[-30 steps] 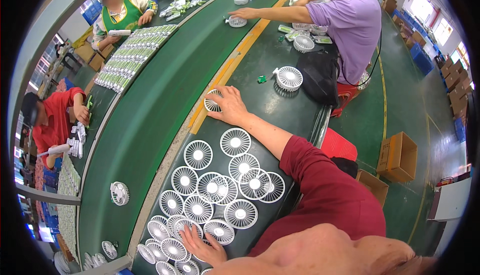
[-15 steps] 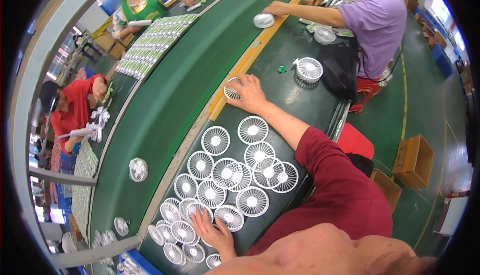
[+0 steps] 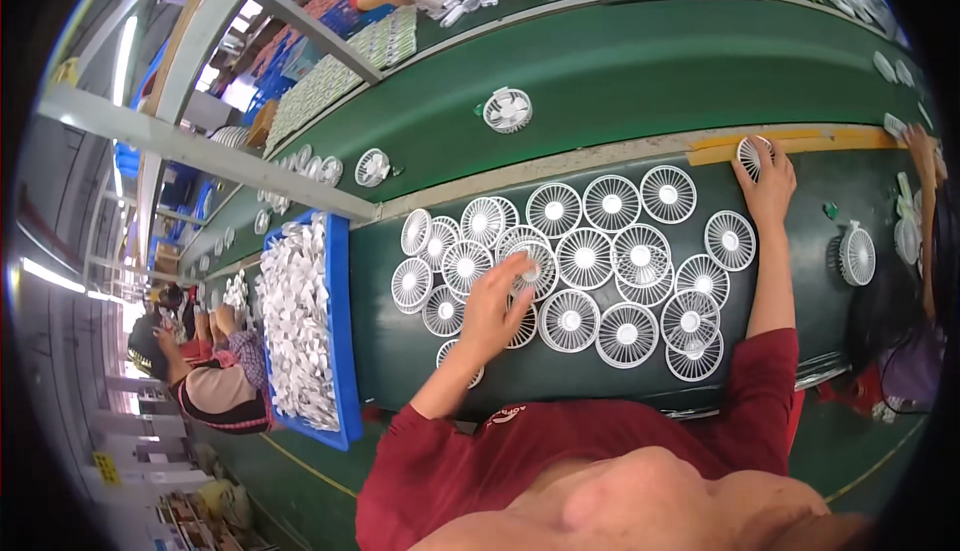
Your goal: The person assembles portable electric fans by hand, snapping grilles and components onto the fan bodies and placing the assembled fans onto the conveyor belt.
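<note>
Many round white fan grilles [image 3: 627,324] lie on the dark green worktop, some overlapping. My left hand [image 3: 487,313] is over the left part of this spread, its fingers apart and bent. Its fingertips are at one grille [image 3: 540,269]; whether they touch it I cannot tell. At the far right, my right hand [image 3: 768,191] has its thumb and fingers around the rim of a white fan grille [image 3: 749,157]. That grille is on the yellow strip [image 3: 712,150] along the worktop's far edge, partly covered by my fingers.
A blue tray [image 3: 344,351] full of small white parts stands left of the grilles. Beyond the worktop runs a green conveyor belt [image 3: 620,81] carrying a white fan head [image 3: 508,111] and other parts. Another fan head [image 3: 856,254] stands at right, near a co-worker's arm [image 3: 925,176]. A grey metal post crosses upper left.
The view has swung left, bringing the blue tray into sight. My left hand, earlier lying on the grilles, is now raised with bent fingers. My right hand stays around the grille at the yellow strip.
</note>
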`<state>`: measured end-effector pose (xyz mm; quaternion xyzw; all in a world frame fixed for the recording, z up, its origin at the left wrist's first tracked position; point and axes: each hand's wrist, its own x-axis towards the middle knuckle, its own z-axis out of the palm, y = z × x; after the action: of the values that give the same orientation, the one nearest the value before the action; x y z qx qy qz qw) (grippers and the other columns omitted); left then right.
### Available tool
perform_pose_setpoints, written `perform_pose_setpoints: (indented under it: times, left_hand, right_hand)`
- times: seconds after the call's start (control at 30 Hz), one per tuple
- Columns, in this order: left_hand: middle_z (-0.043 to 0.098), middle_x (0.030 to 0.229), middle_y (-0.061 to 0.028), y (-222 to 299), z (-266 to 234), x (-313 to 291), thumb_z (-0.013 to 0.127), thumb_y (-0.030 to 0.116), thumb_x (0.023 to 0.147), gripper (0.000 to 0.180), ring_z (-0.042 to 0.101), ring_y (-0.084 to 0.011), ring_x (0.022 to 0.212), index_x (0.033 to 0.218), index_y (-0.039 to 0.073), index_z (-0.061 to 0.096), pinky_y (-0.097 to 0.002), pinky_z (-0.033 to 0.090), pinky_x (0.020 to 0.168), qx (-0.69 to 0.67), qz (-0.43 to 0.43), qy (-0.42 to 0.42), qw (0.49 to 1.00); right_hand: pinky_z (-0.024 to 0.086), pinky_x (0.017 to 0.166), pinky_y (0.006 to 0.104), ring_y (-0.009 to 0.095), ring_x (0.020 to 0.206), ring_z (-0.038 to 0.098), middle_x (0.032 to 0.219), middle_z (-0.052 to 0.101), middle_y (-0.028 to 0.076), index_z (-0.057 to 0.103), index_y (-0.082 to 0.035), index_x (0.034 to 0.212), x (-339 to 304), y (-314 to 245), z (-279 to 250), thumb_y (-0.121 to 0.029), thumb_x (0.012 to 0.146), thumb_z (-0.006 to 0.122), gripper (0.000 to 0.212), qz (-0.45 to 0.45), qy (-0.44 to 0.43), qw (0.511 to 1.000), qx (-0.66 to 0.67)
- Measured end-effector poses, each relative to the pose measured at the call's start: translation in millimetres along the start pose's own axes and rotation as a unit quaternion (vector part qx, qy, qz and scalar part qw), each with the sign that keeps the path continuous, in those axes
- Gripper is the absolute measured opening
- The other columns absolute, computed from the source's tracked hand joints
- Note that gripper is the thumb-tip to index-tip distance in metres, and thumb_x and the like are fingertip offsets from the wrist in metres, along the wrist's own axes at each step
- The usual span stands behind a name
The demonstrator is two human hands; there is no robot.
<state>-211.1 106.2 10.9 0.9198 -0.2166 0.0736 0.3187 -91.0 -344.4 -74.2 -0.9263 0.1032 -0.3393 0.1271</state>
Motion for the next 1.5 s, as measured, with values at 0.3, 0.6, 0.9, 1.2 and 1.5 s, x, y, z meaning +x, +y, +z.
perform_pose_setpoints:
  times: [0.3,0.6,0.9,1.2,1.5]
  left_hand:
    - [0.066,0.103,-0.0195,-102.8,17.8,183.0,0.058,0.032,0.092,0.038,0.063,-0.0317,0.090,0.112,0.000,0.063,-0.0393,0.050,0.081,-0.002,-0.095,0.085,0.992]
    - [0.066,0.106,-0.0215,-142.3,66.7,278.2,0.064,0.035,0.083,0.042,0.062,-0.0378,0.104,0.111,0.004,0.060,-0.0455,0.049,0.089,0.053,-0.202,0.069,0.976]
    - [0.067,0.092,-0.0155,-116.7,46.7,222.7,0.056,0.030,0.094,0.031,0.066,-0.0288,0.085,0.107,0.002,0.060,-0.0413,0.050,0.074,-0.132,-0.105,0.143,0.975]
    - [0.059,0.125,-0.0097,14.1,45.0,119.1,0.041,0.036,0.102,0.041,0.058,-0.0247,0.115,0.129,0.006,0.050,-0.0421,0.050,0.097,-0.734,-0.183,0.129,0.642]
    - [0.060,0.122,-0.0096,19.7,47.7,89.4,0.042,0.047,0.099,0.047,0.059,-0.0268,0.113,0.127,0.010,0.053,-0.0416,0.049,0.096,-0.790,-0.274,0.067,0.544]
  right_hand:
    - [0.034,0.102,0.0484,0.037,0.120,0.047,0.131,0.052,0.015,0.058,-0.020,0.126,-2.3,8.4,-11.0,-0.033,0.078,0.073,0.052,0.017,-0.012,1.000,-0.012]
    - [0.032,0.104,0.0488,0.037,0.119,0.047,0.129,0.051,0.015,0.059,-0.017,0.124,-2.9,2.5,-16.5,-0.029,0.074,0.076,0.054,0.022,0.000,1.000,0.018]
    - [0.038,0.100,0.0469,0.039,0.115,0.050,0.125,0.055,0.018,0.058,-0.014,0.125,4.6,0.3,-22.8,-0.030,0.069,0.080,0.063,0.031,-0.019,0.998,0.060]
    - [0.037,0.104,0.0460,0.037,0.125,0.042,0.133,0.046,0.017,0.053,-0.015,0.132,-10.0,-203.3,-114.4,-0.028,0.063,0.084,0.076,-0.201,-0.094,0.912,0.344]
    - [0.034,0.105,0.0503,0.041,0.128,0.040,0.141,0.039,0.020,0.049,-0.019,0.135,-49.1,-248.0,-93.0,-0.038,0.067,0.080,0.077,-0.291,-0.118,0.878,0.363]
